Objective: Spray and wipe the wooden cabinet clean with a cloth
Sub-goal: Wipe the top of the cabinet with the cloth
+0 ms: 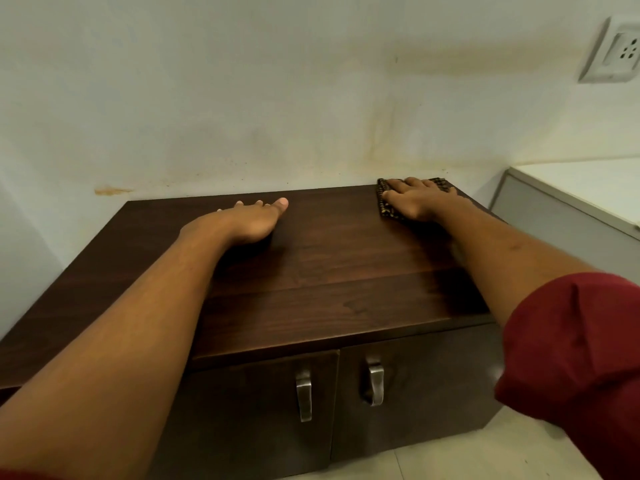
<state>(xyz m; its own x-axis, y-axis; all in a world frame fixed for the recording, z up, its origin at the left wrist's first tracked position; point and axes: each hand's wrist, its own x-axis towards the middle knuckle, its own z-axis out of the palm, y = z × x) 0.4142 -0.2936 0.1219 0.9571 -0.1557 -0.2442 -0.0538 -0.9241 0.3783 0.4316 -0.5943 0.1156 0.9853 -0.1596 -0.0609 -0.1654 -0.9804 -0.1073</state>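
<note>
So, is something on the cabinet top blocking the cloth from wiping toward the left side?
Only the left hand, lying flat mid-top. The right hand presses the cloth at the back-right corner of the cabinet top.

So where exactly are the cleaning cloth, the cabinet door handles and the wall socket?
cloth (383,199): head view, its left edge showing beside the right hand.
left door handle (304,396): head view, mid-shaft.
right door handle (375,384): head view, mid-shaft.
wall socket (621,50): head view, its faceplate.

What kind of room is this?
Probably a room in a home: a low wooden cabinet with two doors stands against a stained painted wall, a wall socket at right, tiled floor below.
</note>
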